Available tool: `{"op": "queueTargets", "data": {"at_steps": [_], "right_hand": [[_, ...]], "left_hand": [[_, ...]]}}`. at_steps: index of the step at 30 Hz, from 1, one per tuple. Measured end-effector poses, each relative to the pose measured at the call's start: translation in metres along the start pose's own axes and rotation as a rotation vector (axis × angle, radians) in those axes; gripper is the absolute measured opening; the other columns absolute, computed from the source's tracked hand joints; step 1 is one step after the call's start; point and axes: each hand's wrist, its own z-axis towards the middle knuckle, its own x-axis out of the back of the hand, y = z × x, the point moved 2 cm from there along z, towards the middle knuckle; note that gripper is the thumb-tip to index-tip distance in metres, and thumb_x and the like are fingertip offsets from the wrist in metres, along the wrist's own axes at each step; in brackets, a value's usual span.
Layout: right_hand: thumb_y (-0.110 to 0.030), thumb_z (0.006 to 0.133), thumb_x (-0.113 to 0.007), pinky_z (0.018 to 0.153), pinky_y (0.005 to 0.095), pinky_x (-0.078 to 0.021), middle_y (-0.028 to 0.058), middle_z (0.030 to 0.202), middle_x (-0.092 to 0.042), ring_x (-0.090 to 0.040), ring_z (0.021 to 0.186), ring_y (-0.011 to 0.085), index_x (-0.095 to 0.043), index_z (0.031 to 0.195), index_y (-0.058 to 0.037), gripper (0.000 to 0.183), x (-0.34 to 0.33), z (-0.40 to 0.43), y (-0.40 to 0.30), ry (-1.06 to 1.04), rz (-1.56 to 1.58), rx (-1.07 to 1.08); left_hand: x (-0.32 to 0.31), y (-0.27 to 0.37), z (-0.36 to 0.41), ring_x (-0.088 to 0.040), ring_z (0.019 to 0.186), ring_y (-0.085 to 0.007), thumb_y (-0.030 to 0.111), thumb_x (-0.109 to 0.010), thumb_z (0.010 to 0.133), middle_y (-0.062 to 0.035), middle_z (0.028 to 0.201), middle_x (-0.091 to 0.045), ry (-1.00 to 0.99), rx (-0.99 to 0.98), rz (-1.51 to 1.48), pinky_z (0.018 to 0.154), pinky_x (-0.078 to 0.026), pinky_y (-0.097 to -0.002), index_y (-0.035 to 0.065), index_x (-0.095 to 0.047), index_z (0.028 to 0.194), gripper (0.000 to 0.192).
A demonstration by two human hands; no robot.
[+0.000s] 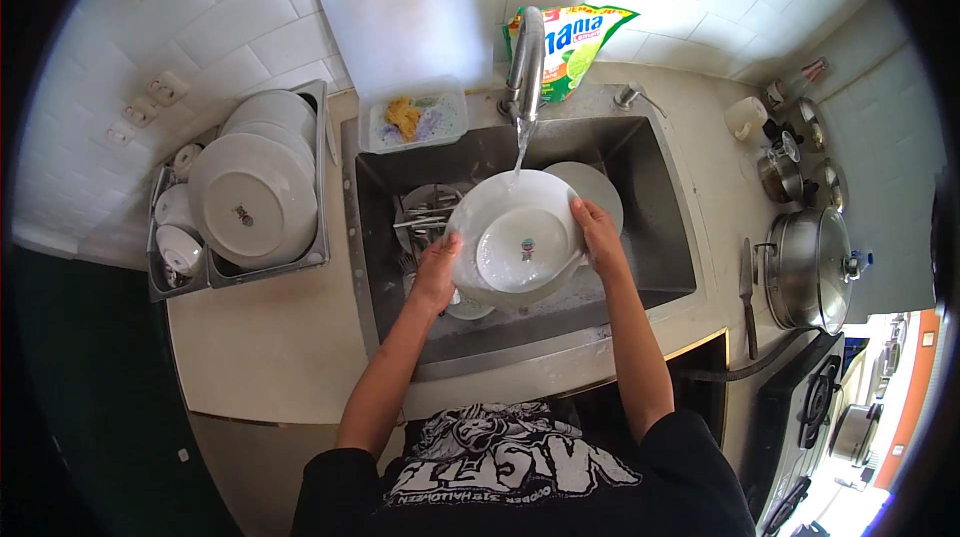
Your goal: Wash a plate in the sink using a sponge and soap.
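Observation:
Both hands hold a white plate (525, 233) over the steel sink, its underside with a small printed mark facing up. My left hand (437, 272) grips its left rim, and my right hand (598, 231) grips the upper right rim. Water runs from the curved metal faucet (527, 64) onto the plate's far edge. Beneath and behind it, another white plate (592, 188) lies in the sink (660, 237). Cutlery (424, 222) rests on dishes at the sink's left side, partly hidden by the held plate and my left hand.
A dish rack (324, 184) with white plates and cups stands left. Behind the sink are a plastic container (450, 124) with an orange sponge, a green soap pouch (574, 49) and a soap dispenser (634, 95). At right are a knife (748, 297), a lidded steel pot (802, 270) and a gas stove (787, 417).

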Motion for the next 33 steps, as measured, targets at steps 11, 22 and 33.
{"op": "queueTargets", "data": {"at_steps": [11,22,33], "right_hand": [[-0.032,0.086,-0.057,0.063,0.0456,-0.0484,0.0108,0.067,-0.063,-0.062,0.066,0.0339,-0.063,0.071,-0.0101,0.027,-0.140,0.037,-0.041,-0.305,-1.537,1.033],[-0.036,0.095,-0.052,0.082,0.0343,-0.0478,0.0130,0.097,-0.067,-0.063,0.088,0.0229,-0.063,0.103,0.0024,0.041,-0.043,0.046,-0.009,-0.120,-0.313,0.259],[-0.033,0.093,-0.058,0.087,0.0314,-0.0478,0.0050,0.107,-0.063,-0.059,0.096,0.0143,-0.053,0.120,-0.0030,0.041,-0.027,-0.003,-0.034,-0.242,0.219,0.155]], "left_hand": [[-0.023,-0.014,0.036,-0.055,0.090,-0.0095,0.037,-0.058,0.093,-0.0027,0.102,-0.062,0.017,0.009,0.171,0.081,-0.043,-0.0261,0.0003,-0.060,0.111,0.041],[0.009,0.043,0.032,-0.057,0.110,-0.0220,0.037,-0.054,0.094,-0.0116,0.122,-0.057,0.063,-0.159,-0.196,0.094,-0.046,-0.0375,-0.0004,-0.048,0.128,0.050],[-0.019,0.038,0.035,-0.049,0.120,-0.0227,0.043,-0.048,0.095,-0.0101,0.131,-0.051,-0.070,-0.193,-0.197,0.101,-0.040,-0.0397,0.0021,-0.041,0.134,0.056]]}}
